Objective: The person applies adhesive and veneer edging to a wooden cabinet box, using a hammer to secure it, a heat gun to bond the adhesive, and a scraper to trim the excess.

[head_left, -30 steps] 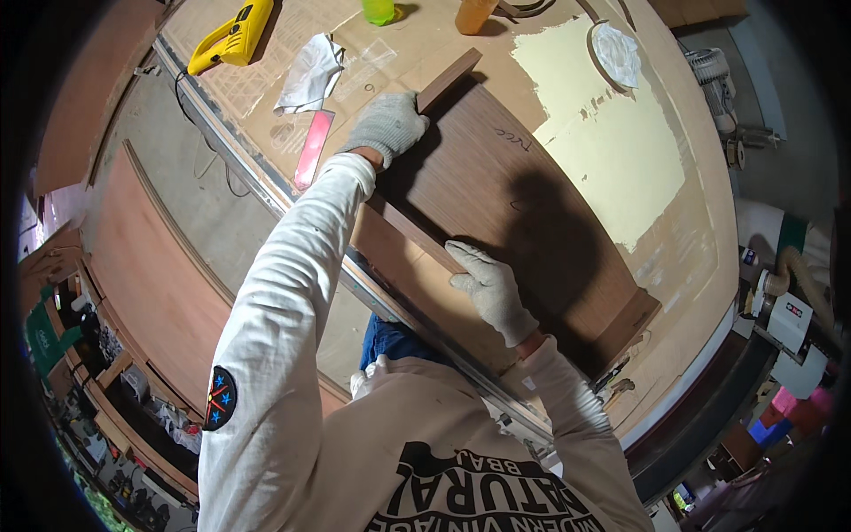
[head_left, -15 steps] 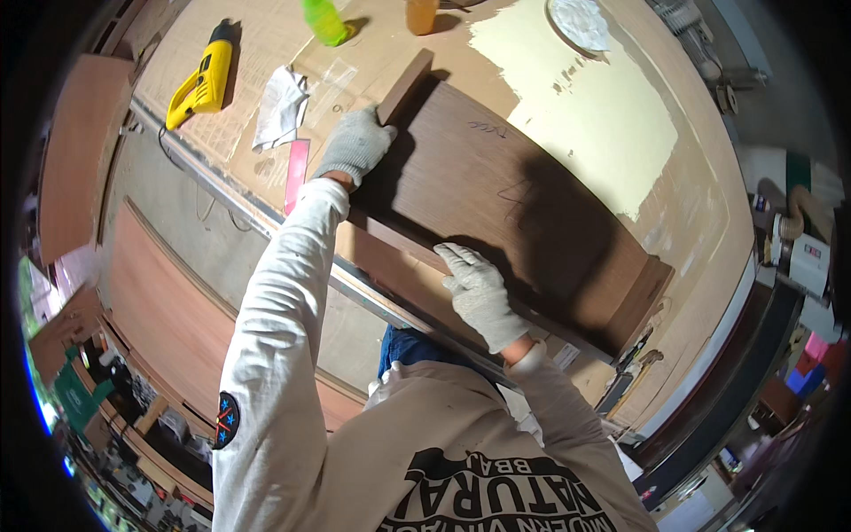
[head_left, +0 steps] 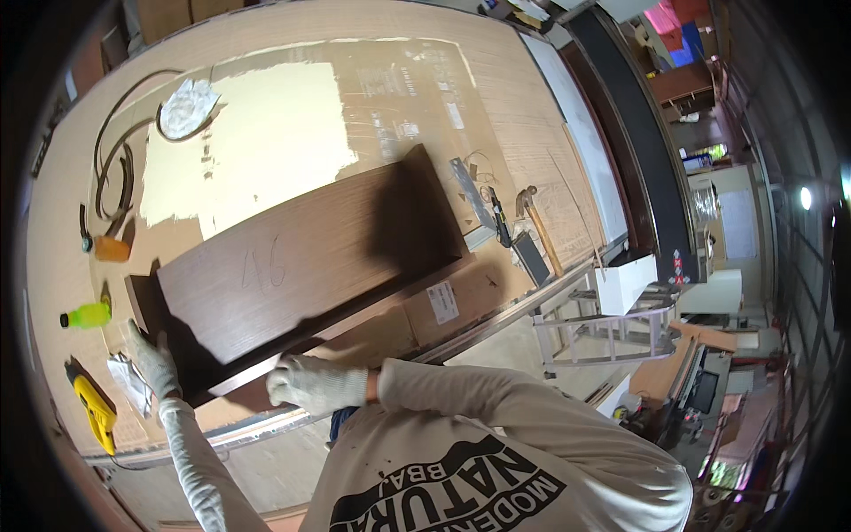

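Observation:
A long brown wooden panel with raised sides (head_left: 301,235), like a shallow drawer, lies on the worktable with pencil marks on its face. My left hand (head_left: 155,362), in a pale knit glove, grips its left end wall, with the thumb inside and the fingers outside. By the near long side is my gloved right hand (head_left: 319,383), its fingers curled in. Whatever those fingers may hold is hidden. A crumpled white cloth (head_left: 130,383) lies just left of my left hand, beside a yellow heat gun (head_left: 91,408).
A green bottle (head_left: 86,316) and an orange container (head_left: 111,248) stand at the left. Farther back are a cream patch (head_left: 292,115), a white plastic-covered round item (head_left: 188,106) and a hose (head_left: 99,168). A hammer (head_left: 538,226) lies right; a stepladder (head_left: 612,337) stands off the table.
The view has swung to the right, and the panel appears turned the other way. My right hand has gone from lying flat along the near side to curled. My left hand still grips the left end.

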{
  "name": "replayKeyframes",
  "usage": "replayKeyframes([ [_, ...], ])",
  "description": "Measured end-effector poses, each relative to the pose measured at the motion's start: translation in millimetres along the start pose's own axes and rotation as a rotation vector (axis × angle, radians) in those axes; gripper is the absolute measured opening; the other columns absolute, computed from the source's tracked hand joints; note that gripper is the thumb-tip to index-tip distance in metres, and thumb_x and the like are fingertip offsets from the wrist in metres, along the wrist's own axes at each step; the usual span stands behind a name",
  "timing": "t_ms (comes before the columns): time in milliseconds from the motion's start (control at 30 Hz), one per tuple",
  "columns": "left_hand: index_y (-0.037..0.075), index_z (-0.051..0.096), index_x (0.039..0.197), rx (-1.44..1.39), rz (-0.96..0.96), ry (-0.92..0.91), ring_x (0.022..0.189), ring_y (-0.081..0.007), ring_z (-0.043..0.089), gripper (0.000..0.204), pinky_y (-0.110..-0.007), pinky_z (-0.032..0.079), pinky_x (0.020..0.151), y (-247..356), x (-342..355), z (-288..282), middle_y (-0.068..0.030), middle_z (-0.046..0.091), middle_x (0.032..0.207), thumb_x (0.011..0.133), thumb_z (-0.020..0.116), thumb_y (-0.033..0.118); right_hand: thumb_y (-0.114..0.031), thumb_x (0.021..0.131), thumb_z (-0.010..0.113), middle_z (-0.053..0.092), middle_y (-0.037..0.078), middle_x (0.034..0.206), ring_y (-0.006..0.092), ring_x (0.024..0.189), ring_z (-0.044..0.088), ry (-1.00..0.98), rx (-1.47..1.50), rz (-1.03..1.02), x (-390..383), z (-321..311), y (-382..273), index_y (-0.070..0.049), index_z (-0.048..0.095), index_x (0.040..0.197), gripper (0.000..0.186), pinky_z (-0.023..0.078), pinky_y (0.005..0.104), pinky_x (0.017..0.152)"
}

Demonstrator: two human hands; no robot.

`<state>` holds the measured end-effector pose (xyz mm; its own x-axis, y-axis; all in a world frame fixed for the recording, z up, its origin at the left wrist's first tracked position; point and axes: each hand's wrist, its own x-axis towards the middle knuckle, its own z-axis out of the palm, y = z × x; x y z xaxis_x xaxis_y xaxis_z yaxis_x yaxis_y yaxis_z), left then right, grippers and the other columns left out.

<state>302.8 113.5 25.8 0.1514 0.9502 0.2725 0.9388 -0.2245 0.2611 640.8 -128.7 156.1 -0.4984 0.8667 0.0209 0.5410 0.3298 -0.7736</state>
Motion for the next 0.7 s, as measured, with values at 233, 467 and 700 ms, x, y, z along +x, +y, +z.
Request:
replayKeyframes([
  [233, -0.001, 0.036, 0.158, -0.426, -0.410, -0.323, 0.152, -0.0381, 0.036, 0.078, -0.044, 0.025, 0.127, -43.0, -19.9, -12.7, -0.0250, 0.039, 0.163, 0.092, 0.075, 0.016, -0.008, 0.089, 0.071, 0.065, 0.014, 0.131, 0.0348, 0.128, 0.058, 0.787, -0.272, 0.217, -131.2, -64.6, 45.8, -0.006, 0.069, 0.121, 0.033, 0.045, 0.0506, 0.110],
  [467, 0.009, 0.052, 0.151, 0.521, 0.097, -0.364, 0.154, -0.0405, 0.030, 0.061, -0.057, 0.024, 0.125, 136.1, -67.6, -80.0, -0.0226, 0.036, 0.166, 0.101, 0.061, 0.042, -0.008, 0.095, 0.067, 0.064, 0.016, 0.135, 0.0377, 0.130, 0.056, 1.295, -0.483, 0.803, -312.2, -181.8, 143.2, -0.007, 0.064, 0.132, 0.038, 0.046, 0.0466, 0.110],
  [700, 0.003, 0.077, 0.104, 0.049, -0.053, -0.627, 0.096, -0.0448, 0.071, 0.051, -0.052, 0.056, 0.080, 226.5, -104.6, -106.7, -0.0265, 0.073, 0.096, 0.103, 0.059, 0.050, -0.027, 0.097, 0.064, 0.070, 0.019, 0.124, 0.0386, 0.118, 0.064, 1.046, -0.655, 0.873, -456.6, -223.6, 271.1, -0.008, 0.071, 0.124, 0.034, 0.048, 0.0476, 0.105],
])
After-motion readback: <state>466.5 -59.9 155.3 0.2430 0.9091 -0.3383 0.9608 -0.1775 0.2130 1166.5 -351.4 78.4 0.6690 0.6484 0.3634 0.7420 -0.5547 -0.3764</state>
